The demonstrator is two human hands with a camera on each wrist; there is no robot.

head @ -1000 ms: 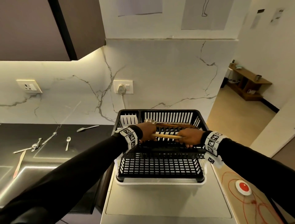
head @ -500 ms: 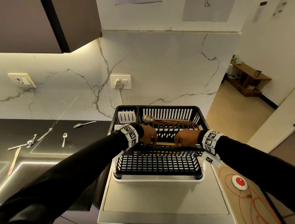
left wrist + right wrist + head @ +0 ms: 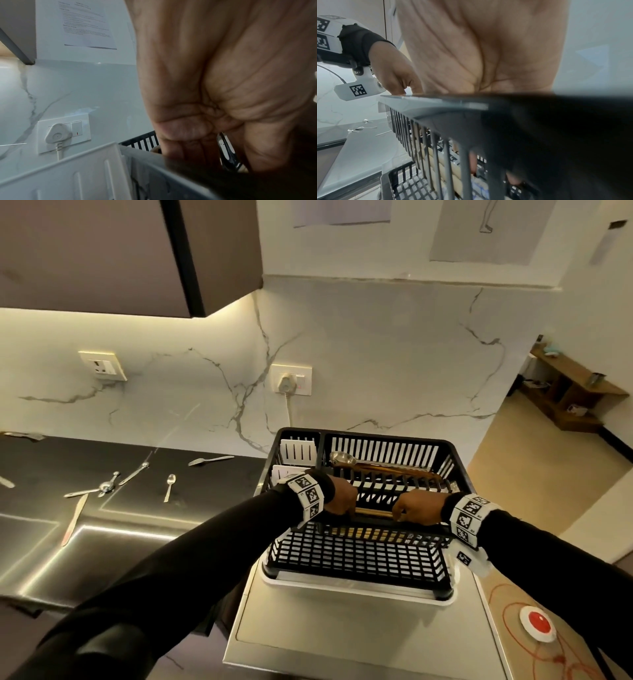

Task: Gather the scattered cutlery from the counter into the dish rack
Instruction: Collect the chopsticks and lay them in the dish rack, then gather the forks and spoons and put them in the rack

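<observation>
Head view: both hands reach into the black rack (image 3: 356, 563) on a steel unit. Left hand (image 3: 339, 499) and right hand (image 3: 416, 510), fingers curled, each grip one end of a wooden utensil (image 3: 373, 512) held level just above the rack's floor. A metal scoop (image 3: 342, 457) lies along the rack's back wall at 12 o'clock. At 9 o'clock, on the dark bench (image 3: 41, 559), a fork (image 3: 209, 461), spoon (image 3: 170, 486) and knife (image 3: 73, 520) lie scattered.
</observation>
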